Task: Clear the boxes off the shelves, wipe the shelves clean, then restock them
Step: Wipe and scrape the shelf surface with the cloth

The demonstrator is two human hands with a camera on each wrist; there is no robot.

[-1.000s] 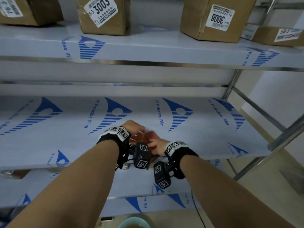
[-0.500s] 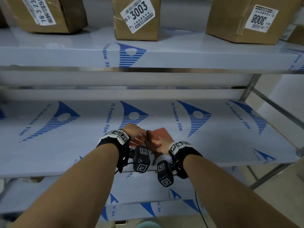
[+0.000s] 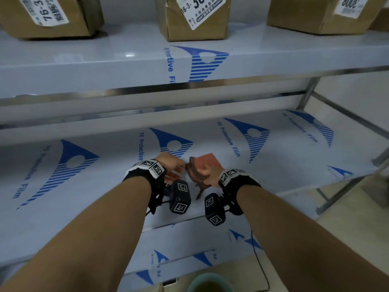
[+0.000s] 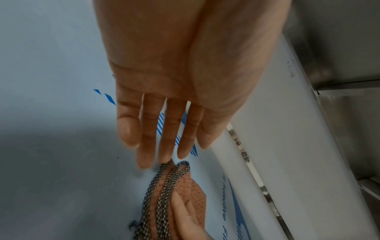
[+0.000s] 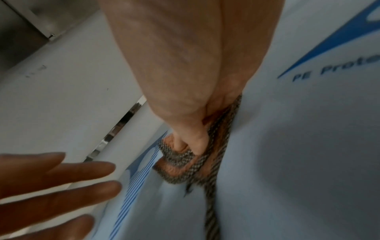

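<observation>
A folded orange cloth point(image 3: 205, 162) with a dark speckled edge lies on the middle shelf point(image 3: 284, 165), which is covered in blue-printed protective film. My right hand point(image 3: 208, 174) grips the cloth point(image 5: 180, 160), its fingers curled over the folded edge. My left hand point(image 3: 171, 163) hovers just left of the cloth point(image 4: 185, 191) with straight fingers point(image 4: 162, 142), holding nothing; its tips are beside the cloth's edge. Three brown cardboard boxes point(image 3: 193, 15) with white labels stand on the upper shelf point(image 3: 126, 57).
A metal rail point(image 3: 168, 88) edges the upper shelf, and a steel upright point(image 3: 306, 94) stands at right. A lower shelf point(image 3: 189, 245) shows below my arms. A teal round container point(image 3: 210, 283) sits on the floor. A black cable point(image 3: 261, 264) hangs there.
The view has shifted left and closer. The cloth, hidden between my hands a second ago, now lies in the open on the shelf, and my left hand has come off it.
</observation>
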